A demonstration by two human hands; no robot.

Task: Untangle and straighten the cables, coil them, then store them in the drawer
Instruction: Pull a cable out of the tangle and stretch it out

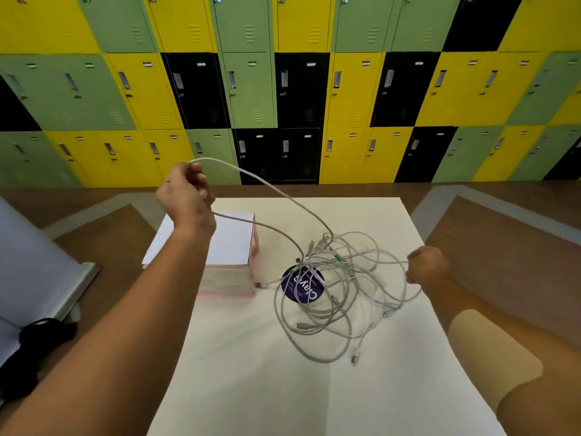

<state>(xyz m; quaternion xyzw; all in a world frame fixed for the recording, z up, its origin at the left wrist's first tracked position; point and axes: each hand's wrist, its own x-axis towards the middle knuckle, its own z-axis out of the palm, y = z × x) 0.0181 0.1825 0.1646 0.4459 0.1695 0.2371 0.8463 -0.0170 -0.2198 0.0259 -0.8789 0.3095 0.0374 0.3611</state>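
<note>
A tangle of several thin grey-white cables (333, 291) lies on the white table (251, 388), right of centre, with loose plug ends at its lower edge. My left hand (185, 196) is raised above the table's far left and grips one cable, which runs from the fist in two strands down into the tangle. My right hand (426, 269) is at the table's right edge, fingers curled round cable loops pulled out of the tangle's right side. A small white and pink drawer unit (232, 247) stands on the table left of the tangle.
A round purple sticker (303, 286) lies under the tangle's left part. A wall of yellow, green and black lockers (298, 89) stands behind the table. A black bag (34, 354) rests on a grey surface at the left. Brown floor surrounds the table.
</note>
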